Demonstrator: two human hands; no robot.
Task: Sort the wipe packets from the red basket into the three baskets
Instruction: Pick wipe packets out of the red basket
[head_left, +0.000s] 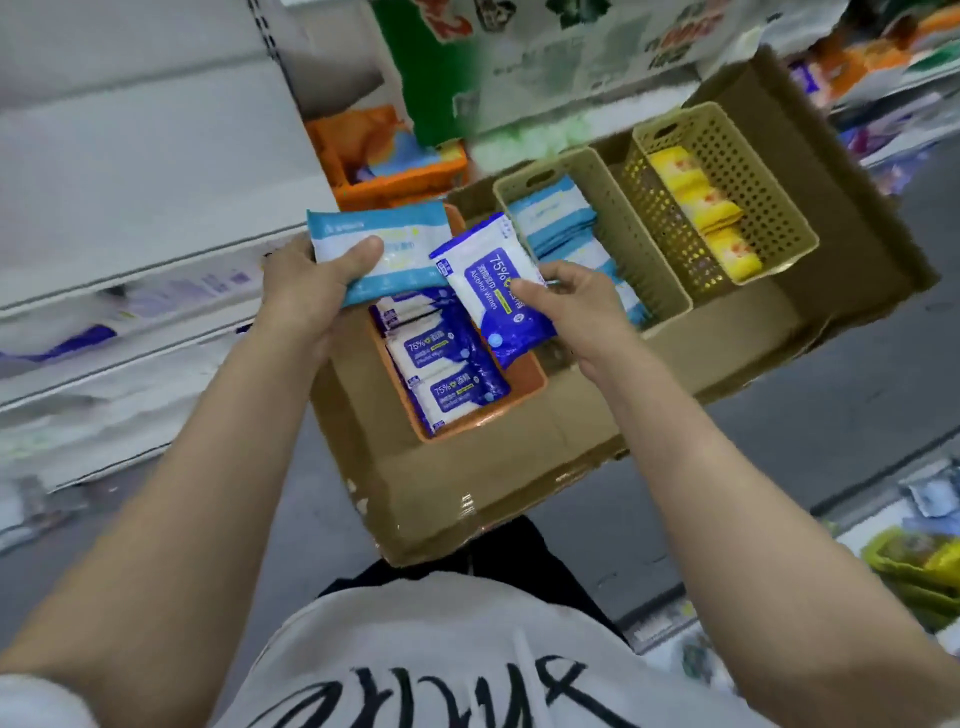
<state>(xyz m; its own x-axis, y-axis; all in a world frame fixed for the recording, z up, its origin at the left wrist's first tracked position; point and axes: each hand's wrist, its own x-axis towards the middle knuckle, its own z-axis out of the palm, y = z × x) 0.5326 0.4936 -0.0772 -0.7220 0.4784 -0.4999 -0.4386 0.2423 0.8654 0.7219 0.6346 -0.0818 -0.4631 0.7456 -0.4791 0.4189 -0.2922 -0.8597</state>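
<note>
- Head view: the right hand (563, 306) pinches a dark-blue-and-white plastic alcohol-wipe packet (496, 288), thumb on the printed face, the other fingers behind where I cannot see them. The packet hangs in the air, its long axis running from the hand's far-left side down toward the person, tilted.
- Directly beneath that hand sits the shallow orange plastic basket (530, 387), already holding a row of matching blue packets. So the drop, as I judge it, is short and nearly straight down, and the right hand is the nearer one for it.
- The left hand (317, 288) grips a flat light-blue-and-white wipe packet (379, 244), thumb pressed over its face, long axis lying crosswise.
- Its match lies to the right of both hands: the beige slotted plastic basket (618, 228), filled with upright light-blue packets. The left hand would have to cross over the right to reach it, so I would expect the blue packet to go down first.
- Further right again, the tan perforated basket (769, 208) holds yellow packets.
- All three baskets rest on a brown cardboard tray (483, 483).
- Beyond the left hand, an orange-red basket (395, 184) sits on the shelf; its contents are too blurred to read.
</note>
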